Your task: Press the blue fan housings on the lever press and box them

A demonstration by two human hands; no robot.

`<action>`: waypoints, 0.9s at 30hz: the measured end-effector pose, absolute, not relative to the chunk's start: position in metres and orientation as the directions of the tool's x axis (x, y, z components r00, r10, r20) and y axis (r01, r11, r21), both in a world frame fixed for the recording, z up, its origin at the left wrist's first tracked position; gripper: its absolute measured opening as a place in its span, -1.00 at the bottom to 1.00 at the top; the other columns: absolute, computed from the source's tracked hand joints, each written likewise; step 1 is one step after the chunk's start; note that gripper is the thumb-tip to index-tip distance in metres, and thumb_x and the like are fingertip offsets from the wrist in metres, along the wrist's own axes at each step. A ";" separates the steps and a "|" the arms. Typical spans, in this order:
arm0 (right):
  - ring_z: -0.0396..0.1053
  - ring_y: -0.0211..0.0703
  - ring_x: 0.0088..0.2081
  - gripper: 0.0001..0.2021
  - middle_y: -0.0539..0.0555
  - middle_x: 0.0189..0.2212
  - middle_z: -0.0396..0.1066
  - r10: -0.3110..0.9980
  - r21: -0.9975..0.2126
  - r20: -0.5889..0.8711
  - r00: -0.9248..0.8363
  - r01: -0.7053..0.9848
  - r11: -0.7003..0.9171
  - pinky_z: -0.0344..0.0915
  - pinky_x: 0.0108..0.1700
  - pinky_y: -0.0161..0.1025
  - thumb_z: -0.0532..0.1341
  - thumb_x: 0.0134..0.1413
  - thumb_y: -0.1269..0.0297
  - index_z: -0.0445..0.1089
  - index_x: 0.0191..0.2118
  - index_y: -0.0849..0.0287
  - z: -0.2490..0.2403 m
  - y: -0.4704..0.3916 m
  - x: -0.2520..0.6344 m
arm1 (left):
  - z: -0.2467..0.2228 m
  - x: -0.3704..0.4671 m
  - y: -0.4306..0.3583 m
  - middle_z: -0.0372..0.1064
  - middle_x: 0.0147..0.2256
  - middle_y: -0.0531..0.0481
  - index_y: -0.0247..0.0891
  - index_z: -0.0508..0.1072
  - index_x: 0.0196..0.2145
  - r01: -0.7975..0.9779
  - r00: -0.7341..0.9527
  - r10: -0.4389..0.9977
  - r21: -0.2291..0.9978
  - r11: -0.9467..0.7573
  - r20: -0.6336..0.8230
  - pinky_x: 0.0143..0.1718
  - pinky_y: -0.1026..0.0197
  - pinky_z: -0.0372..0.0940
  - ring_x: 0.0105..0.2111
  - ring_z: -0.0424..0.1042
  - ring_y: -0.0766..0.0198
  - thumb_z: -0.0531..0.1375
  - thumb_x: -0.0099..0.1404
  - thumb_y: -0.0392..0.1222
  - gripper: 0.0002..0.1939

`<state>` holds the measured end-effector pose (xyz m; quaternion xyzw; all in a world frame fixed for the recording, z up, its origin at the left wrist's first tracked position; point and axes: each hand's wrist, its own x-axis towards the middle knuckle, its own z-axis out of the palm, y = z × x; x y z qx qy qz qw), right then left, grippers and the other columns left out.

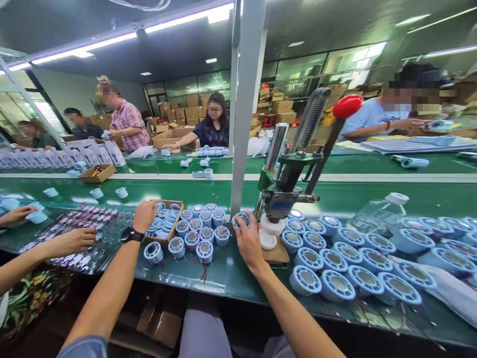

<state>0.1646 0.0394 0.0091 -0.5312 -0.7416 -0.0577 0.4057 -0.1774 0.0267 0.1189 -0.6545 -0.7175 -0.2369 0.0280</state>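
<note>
Pinching a blue cup point(237, 219) between thumb and fingers of the right hand point(249, 238), just left of the hand press point(285, 196), back from the table's point(238, 278) near edge. With the left hand point(146, 214) at the far-left corner of a box point(180, 217) of blue rings point(167, 219); cannot tell whether gripping any. With clustered cups point(192, 239) in between.

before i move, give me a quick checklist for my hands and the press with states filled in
1. Right hand holds a blue part: ok.
2. Right hand out from under the white press head: ok, beside it.
3. Red knob of the press up: ok, high above the bench.
4. Left hand gripping a blue ring: cannot tell, grip unclear.
5. Neighbour's nearer hand apart from left hand: ok.
</note>
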 end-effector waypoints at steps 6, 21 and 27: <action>0.22 0.01 0.19 -0.74 0.23 0.15 0.19 0.610 -0.342 0.780 -0.139 0.721 0.602 0.34 0.14 0.00 0.05 0.32 0.34 0.39 0.03 0.14 0.016 -0.023 0.197 | 0.067 -0.057 -0.051 0.54 -0.20 0.00 -0.18 0.54 -0.11 0.794 0.169 0.955 0.540 -0.277 0.242 -0.12 0.21 0.37 -0.21 0.49 0.18 0.13 0.34 -0.20 -0.77; 0.24 -0.04 0.21 -0.74 0.16 0.21 0.21 0.854 -0.664 0.466 -0.230 0.546 0.510 0.31 0.18 -0.05 0.15 0.17 0.37 0.41 -0.03 0.08 -0.020 -0.103 0.262 | -0.020 0.023 -0.059 0.28 0.19 -0.08 -0.10 0.32 0.21 0.625 0.389 0.903 0.669 -0.403 0.181 0.23 -0.21 0.16 0.17 0.21 -0.03 0.28 0.19 -0.29 -0.37; 0.40 -0.08 0.07 -0.53 0.19 0.05 0.38 0.890 -0.782 0.456 0.002 0.478 0.400 0.39 0.12 -0.14 0.22 0.05 0.38 0.30 0.13 0.18 -0.038 -0.087 0.223 | 0.000 0.049 -0.064 0.37 0.09 -0.12 -0.14 0.17 0.29 0.520 0.213 0.952 0.800 -0.299 0.218 0.14 -0.05 0.30 0.06 0.38 0.07 0.27 0.20 -0.27 -0.28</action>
